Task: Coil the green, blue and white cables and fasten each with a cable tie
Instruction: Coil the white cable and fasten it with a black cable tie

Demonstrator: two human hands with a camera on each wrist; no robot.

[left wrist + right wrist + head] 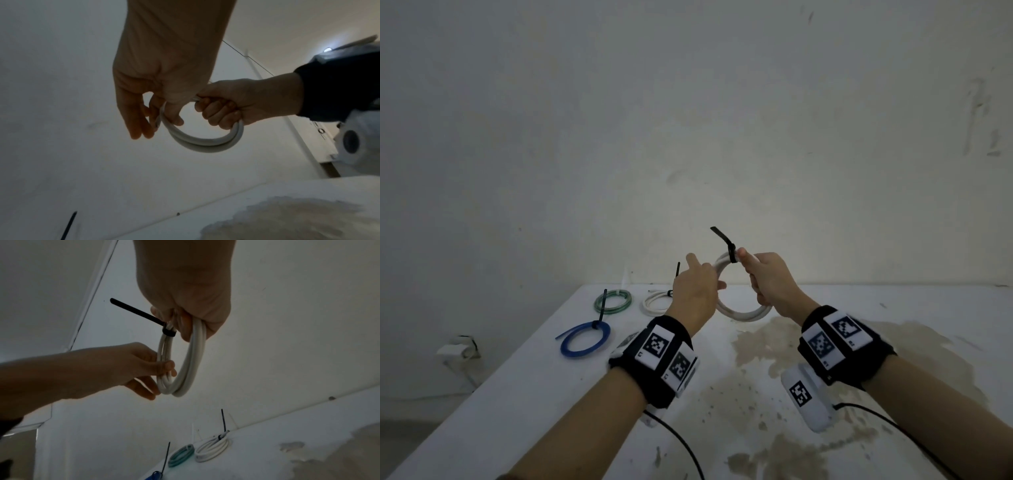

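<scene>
**Caller:** Where's the white coil?

**Me:** Up in the air between my hands, above the table (pixel 893 342) and clear of it. My right hand (pixel 774 282) is fisted round the right side of the white coil (pixel 743 313), fingers curled tight over the strands. The coil hangs down from that fist as a loop.

**Caller:** And the left?

**Me:** My left hand (pixel 693 291) sits on the coil's left side. The thumb and first fingers pinch the strands there, as the right wrist view shows; the other fingers hang loose just beside the loop.

**Caller:** The tie?

**Me:** A black cable tie (pixel 726 245) wraps the top of the coil, right against my right thumb. Its free tail sticks up and away to the left, apart from both hands.

**Caller:** Anything on the table?

**Me:** Three coils, well left of my hands. The green coil (pixel 613 301) and a second white coil (pixel 655 303) lie near the far edge, side by side. The blue coil (pixel 585 339) lies nearer me. Each wears a black tie with its tail standing up. My left hand hides part of the second white coil from the head view.
</scene>
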